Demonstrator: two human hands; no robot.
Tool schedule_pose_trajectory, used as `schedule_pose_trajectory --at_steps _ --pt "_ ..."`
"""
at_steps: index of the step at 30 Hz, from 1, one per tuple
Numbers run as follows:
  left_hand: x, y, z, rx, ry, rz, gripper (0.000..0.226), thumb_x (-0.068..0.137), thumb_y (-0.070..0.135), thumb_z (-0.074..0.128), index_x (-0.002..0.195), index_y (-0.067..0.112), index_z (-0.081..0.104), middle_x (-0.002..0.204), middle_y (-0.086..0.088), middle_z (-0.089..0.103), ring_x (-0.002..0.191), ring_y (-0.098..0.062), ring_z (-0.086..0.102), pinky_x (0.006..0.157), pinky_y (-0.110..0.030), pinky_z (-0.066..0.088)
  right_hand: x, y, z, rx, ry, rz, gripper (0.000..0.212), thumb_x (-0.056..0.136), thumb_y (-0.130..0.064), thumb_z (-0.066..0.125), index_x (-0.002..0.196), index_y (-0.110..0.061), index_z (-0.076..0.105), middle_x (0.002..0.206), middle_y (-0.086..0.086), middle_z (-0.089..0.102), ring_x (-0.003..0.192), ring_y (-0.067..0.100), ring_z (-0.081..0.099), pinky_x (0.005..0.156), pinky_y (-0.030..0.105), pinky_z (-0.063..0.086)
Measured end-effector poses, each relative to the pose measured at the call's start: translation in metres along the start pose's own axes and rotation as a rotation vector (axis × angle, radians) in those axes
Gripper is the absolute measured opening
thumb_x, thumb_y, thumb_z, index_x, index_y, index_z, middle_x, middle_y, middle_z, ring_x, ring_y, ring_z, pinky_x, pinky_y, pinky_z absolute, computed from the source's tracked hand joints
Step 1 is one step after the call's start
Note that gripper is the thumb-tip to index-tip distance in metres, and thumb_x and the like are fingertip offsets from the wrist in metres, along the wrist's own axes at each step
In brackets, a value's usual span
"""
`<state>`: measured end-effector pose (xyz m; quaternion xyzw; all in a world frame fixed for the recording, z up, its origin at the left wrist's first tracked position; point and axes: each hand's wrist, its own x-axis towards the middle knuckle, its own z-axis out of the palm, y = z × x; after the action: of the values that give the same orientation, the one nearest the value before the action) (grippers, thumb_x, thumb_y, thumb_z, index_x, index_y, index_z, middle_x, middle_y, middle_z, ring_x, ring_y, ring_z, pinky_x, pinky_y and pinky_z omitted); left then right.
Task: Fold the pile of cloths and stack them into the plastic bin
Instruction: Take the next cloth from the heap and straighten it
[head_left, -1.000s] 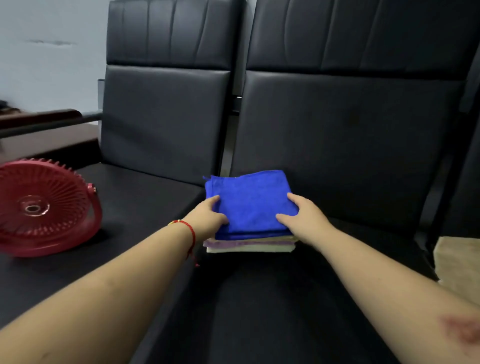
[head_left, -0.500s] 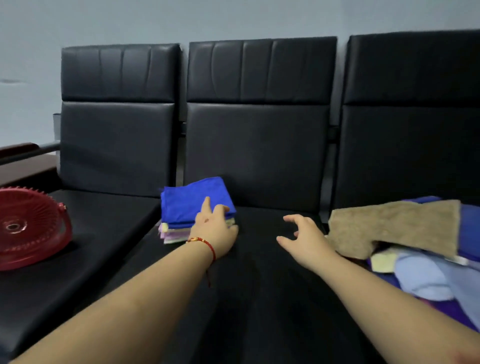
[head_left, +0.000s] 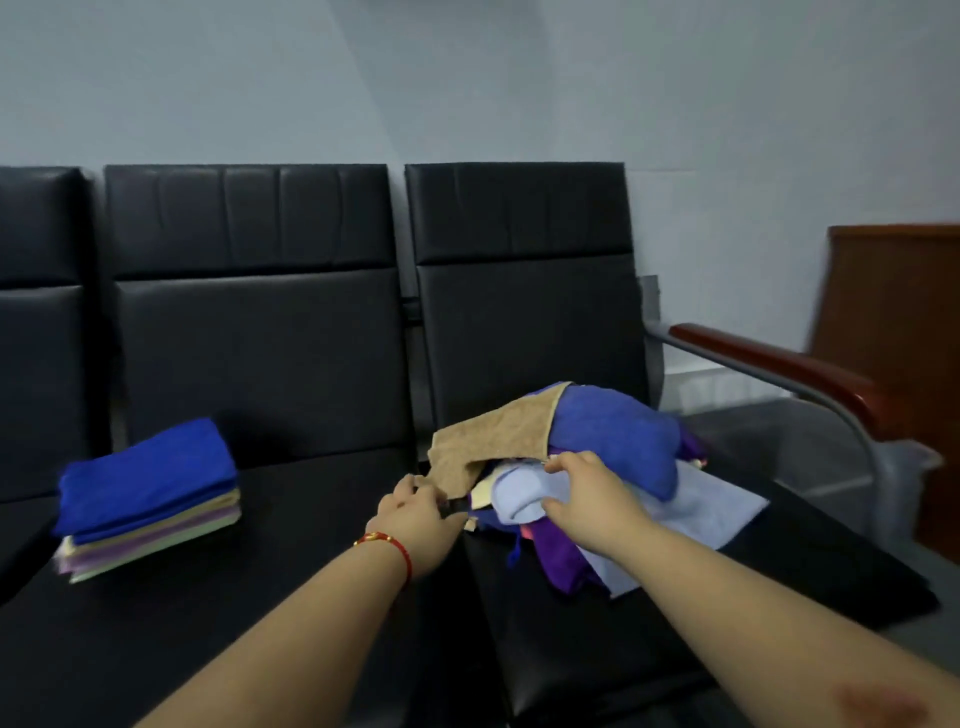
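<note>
Lower cloths (head_left: 558, 558) buried under the pile – wooden cabinet (head_left: 898, 332) blurred, edge-cut.

Premises appear to be an office waiting area. A row of joined black padded seats (head_left: 249, 322) stands against a plain pale wall (head_left: 467, 78), ending in a metal armrest with a wooden top (head_left: 769, 358). Dark wooden furniture (head_left: 893, 322) stands to the right.

We see black padded seats (head_left: 260, 364) against a pale wall (head_left: 467, 78), a wooden armrest (head_left: 769, 358), a brown cabinet (head_left: 898, 332) at right
</note>
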<state>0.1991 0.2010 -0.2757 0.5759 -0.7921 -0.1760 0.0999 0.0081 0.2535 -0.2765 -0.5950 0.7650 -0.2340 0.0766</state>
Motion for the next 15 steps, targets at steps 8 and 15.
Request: schedule_pose_trajectory --at_steps 8,15 --pt "0.036 0.041 0.026 0.057 -0.024 0.144 0.047 0.096 0.037 0.045 0.139 0.02 0.039 0.147 -0.002 0.028 0.131 -0.025 0.034 0.106 -0.034 0.034 0.023 0.054 -0.002 -0.055 0.062 0.002 0.039 0.092 -0.027 0.054 0.13 -0.021 0.049 0.133 0.001 0.046 0.119 0.02 0.049 0.095 0.033 0.044" --pt "0.084 0.059 0.042 0.153 -0.082 0.243 0.037 0.097 0.011 0.038 0.132 0.016 0.051 0.153 -0.004 0.021 0.13 -0.023 0.038 0.096 -0.03 0.037 0.082 0.05 0.015 -0.172 0.083 -0.134 0.039 0.096 -0.018 0.046 0.135 -0.021 0.047 0.135 0.0 0.043 0.121 0.021 0.043 0.094 0.035 0.044"
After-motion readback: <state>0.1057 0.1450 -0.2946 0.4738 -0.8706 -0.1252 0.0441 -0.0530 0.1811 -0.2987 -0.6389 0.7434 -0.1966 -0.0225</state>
